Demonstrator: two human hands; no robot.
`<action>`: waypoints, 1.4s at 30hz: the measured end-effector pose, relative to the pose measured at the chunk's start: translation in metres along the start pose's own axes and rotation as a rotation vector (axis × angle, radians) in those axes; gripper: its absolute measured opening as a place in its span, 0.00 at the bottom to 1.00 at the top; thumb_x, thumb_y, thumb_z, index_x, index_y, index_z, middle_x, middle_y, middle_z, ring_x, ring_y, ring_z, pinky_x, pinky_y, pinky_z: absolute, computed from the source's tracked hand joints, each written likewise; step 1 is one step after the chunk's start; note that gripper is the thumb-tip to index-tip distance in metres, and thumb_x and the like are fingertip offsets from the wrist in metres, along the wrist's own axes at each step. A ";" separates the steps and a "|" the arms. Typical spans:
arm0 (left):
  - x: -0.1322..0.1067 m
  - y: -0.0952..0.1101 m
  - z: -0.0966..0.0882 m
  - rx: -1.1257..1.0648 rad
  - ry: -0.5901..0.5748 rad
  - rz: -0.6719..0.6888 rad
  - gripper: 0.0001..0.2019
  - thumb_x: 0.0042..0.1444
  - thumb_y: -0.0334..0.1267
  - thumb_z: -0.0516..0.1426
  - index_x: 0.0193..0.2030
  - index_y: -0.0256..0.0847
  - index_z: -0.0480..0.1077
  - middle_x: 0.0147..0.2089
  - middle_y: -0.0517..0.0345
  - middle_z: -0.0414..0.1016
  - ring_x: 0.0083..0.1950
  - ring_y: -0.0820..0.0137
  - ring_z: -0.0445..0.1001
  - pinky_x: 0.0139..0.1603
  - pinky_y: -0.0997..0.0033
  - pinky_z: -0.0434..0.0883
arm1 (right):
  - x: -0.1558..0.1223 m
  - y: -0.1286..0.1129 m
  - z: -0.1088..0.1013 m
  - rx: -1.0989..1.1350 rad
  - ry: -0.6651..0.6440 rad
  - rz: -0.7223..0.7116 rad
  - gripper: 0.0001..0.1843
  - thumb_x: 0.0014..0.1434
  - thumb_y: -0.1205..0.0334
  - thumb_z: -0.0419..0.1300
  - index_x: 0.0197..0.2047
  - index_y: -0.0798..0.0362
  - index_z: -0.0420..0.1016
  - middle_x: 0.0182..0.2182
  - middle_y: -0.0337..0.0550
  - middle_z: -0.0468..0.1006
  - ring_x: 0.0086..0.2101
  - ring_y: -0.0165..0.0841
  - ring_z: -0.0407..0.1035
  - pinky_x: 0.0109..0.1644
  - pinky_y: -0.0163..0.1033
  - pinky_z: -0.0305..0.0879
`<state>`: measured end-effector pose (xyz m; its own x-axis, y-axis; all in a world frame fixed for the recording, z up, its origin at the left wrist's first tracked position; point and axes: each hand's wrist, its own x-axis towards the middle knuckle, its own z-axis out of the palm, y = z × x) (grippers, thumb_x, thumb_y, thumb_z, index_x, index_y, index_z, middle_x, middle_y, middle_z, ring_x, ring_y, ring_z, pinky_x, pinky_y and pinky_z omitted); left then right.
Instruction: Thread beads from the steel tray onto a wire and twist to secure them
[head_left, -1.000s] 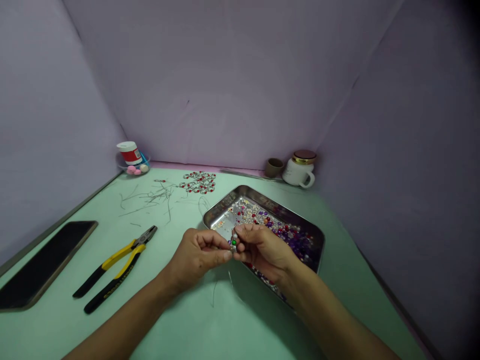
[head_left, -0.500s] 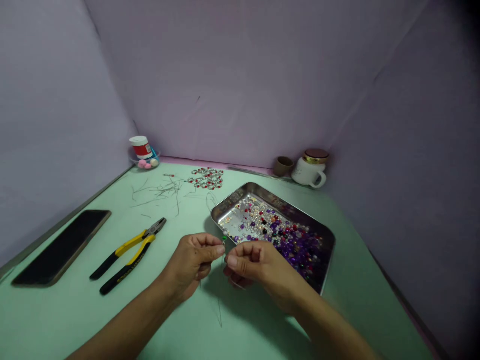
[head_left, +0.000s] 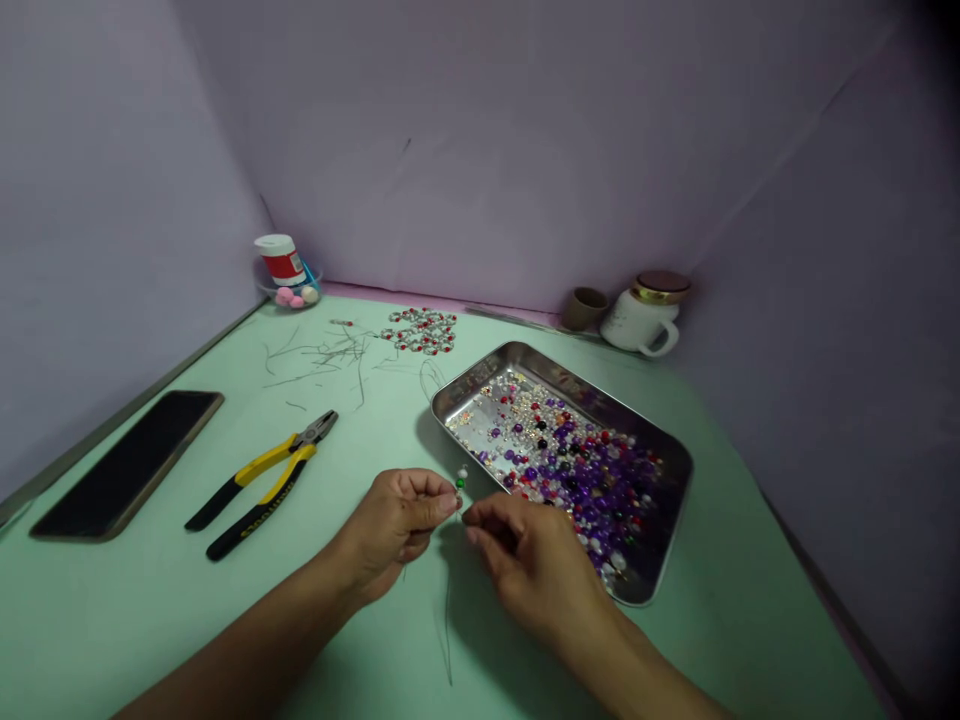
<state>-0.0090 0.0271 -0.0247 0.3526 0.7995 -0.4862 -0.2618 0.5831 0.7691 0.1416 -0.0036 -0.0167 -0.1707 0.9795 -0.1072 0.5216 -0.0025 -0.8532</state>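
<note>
My left hand point(head_left: 409, 518) pinches a thin beaded wire point(head_left: 448, 628) between thumb and forefinger. A green bead point(head_left: 460, 483) and a white bead point(head_left: 463, 473) stick up just above those fingertips, and the loose wire hangs below toward the table. Close by on the right, my right hand point(head_left: 525, 550) has its thumb and forefinger closed on what looks like a strand of the same wire; the fingertips cover most of it. Behind that hand lies a metal tray point(head_left: 562, 372) of purple, red, black and clear beads.
Yellow-and-black pliers point(head_left: 274, 480) and a black phone point(head_left: 131, 465) lie to the left. Farther back are wire scraps point(head_left: 337, 352), red-beaded wirework point(head_left: 421, 330) and a bowl point(head_left: 315, 287) holding a white-and-red tub point(head_left: 281, 262). A brown cup point(head_left: 584, 309) and lidded mug point(head_left: 637, 322) stand back right.
My right hand has shifted slightly, its fingers now pointing at the wire below the beads. A white bead shows above the green one. The view has tilted a little downward.
</note>
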 end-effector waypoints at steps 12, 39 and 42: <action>-0.004 0.003 0.000 0.035 -0.063 -0.110 0.10 0.34 0.31 0.65 0.24 0.35 0.68 0.12 0.72 0.57 0.12 0.88 0.41 0.12 0.81 0.37 | -0.001 -0.007 -0.018 -0.203 0.035 -0.060 0.06 0.49 0.70 0.54 0.27 0.55 0.72 0.17 0.38 0.71 0.19 0.27 0.62 0.22 0.31 0.53; -0.005 0.011 -0.002 0.138 -0.090 -0.093 0.07 0.34 0.34 0.64 0.20 0.33 0.72 0.10 0.70 0.53 0.12 0.86 0.42 0.12 0.80 0.38 | -0.004 -0.013 -0.022 -0.302 0.004 -0.233 0.09 0.46 0.75 0.52 0.25 0.55 0.71 0.19 0.39 0.72 0.21 0.27 0.63 0.23 0.31 0.53; -0.006 0.010 -0.001 0.154 -0.067 -0.064 0.05 0.34 0.33 0.63 0.20 0.33 0.72 0.10 0.69 0.55 0.11 0.86 0.43 0.12 0.79 0.39 | -0.004 -0.013 -0.022 -0.291 -0.002 -0.225 0.09 0.47 0.75 0.52 0.26 0.55 0.72 0.20 0.39 0.72 0.21 0.27 0.63 0.23 0.31 0.54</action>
<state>-0.0145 0.0285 -0.0141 0.4249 0.7471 -0.5112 -0.0982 0.5994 0.7944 0.1537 -0.0036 0.0065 -0.3101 0.9484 0.0655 0.6866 0.2711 -0.6746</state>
